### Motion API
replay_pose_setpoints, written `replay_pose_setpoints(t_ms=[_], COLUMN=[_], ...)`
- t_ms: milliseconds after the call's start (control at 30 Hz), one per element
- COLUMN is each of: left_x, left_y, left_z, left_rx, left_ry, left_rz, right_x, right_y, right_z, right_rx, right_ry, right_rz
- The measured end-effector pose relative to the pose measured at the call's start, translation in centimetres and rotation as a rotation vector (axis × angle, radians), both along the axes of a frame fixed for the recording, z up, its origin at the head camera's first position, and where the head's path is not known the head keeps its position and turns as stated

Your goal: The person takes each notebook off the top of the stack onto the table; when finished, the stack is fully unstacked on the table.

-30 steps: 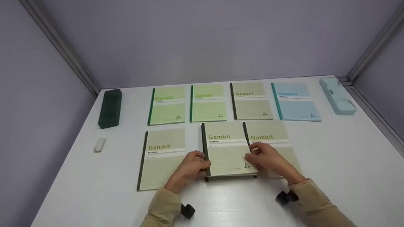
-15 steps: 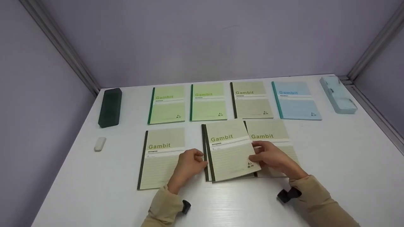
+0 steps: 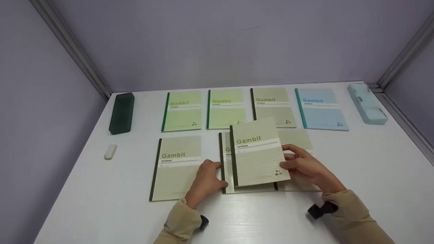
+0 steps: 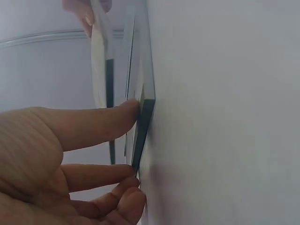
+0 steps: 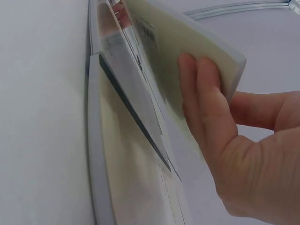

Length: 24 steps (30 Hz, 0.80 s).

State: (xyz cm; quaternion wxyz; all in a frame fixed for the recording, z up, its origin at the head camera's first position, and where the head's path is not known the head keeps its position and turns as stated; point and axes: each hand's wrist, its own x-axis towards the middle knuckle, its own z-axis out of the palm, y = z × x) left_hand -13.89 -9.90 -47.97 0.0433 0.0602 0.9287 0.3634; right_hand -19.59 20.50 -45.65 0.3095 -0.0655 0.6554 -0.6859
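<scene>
In the head view, my right hand (image 3: 310, 167) pinches a beige notebook (image 3: 259, 162) by its right edge, thumb on the cover and fingers behind. This notebook is tilted and raised; its back with a barcode shows in the right wrist view. Beneath it lies another beige notebook (image 3: 227, 174), mostly covered, with a shiny patch on its cover. My left hand (image 3: 205, 181) touches this lower notebook along its dark spine; the thumb (image 4: 93, 126) lies straight, its tip at the edge. Right of it is a third beige notebook (image 3: 298, 139), partly hidden.
A beige notebook (image 3: 181, 176) lies left, partly under my left hand. Behind stand in a row two green notebooks (image 3: 183, 118) (image 3: 225, 117), a beige notebook (image 3: 274, 113) and a blue notebook (image 3: 322, 117). A dark green case (image 3: 121, 113), a white eraser (image 3: 110, 151) and a pale blue case (image 3: 368, 105) flank them.
My right hand has lifted the top beige notebook off the lower one, turning it slightly and moving it right and away from me. My left hand has let go of the stack but stays at its spine.
</scene>
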Motion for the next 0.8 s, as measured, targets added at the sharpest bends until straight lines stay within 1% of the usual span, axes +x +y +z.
replay_pose_setpoints(t_ms=[100, 200, 300, 400, 600, 800], left_x=[-0.1, -0.1, -0.1, -0.1, -0.1, -0.1], left_y=[0.2, 0.3, 0.3, 0.4, 0.3, 0.3], left_z=[-0.1, -0.2, -0.3, -0.3, -0.3, -0.4], left_rx=[-0.041, -0.063, -0.048, -0.029, -0.021, -0.025], left_ry=[0.023, 0.040, 0.044, 0.038, 0.053, 0.057], left_rz=[-0.010, -0.018, -0.016, -0.008, 0.001, 0.006], right_x=[0.3, 0.6, 0.9, 1.0, 1.1, 1.6], right_y=[1.2, 2.7, 4.5, 6.5, 10.4, 14.3], right_z=[0.6, 1.3, 1.9, 2.2, 2.8, 2.6], right_rx=[-0.015, -0.036, -0.039, -0.036, -0.113, -0.192], right_ry=[0.016, 0.031, 0.050, 0.087, 0.129, 0.125], right_rz=[-0.039, -0.074, -0.113, -0.134, -0.150, -0.172])
